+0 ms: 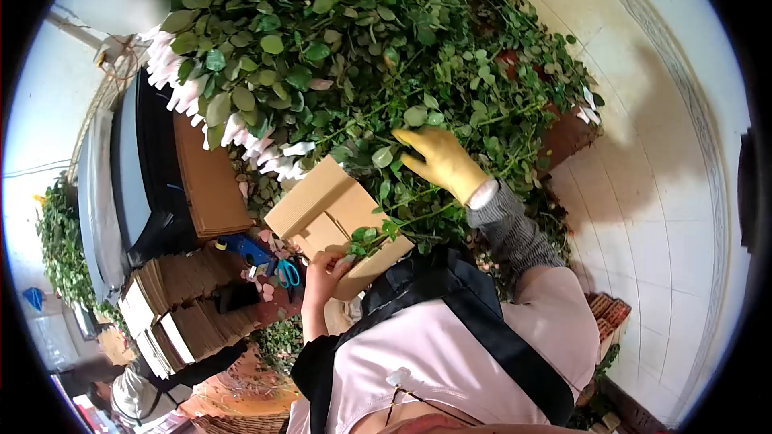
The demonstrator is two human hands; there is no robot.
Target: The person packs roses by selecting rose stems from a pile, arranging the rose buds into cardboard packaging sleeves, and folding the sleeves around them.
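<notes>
Bare, my left hand (323,273) has its fingers wrapped round the lower edge of a piece of brown cardboard (326,213), folded and lying slanted in front of my body. A few green leaves and stems rest on the cardboard beside those fingers. My right hand (441,164) wears a yellow glove and reaches into a big heap of leafy green stems (354,56). Its thumb and fingers are apart, with leaves and stems around the fingertips; no stem is visibly gripped.
Left of the cardboard are teal scissors (287,273), a blue tool (245,251) and stacks of folded cardboard (181,305). A dark-sided box (205,181) stands beyond them. Another person (137,394) is at the lower left. Pale tiled floor (643,217) lies right.
</notes>
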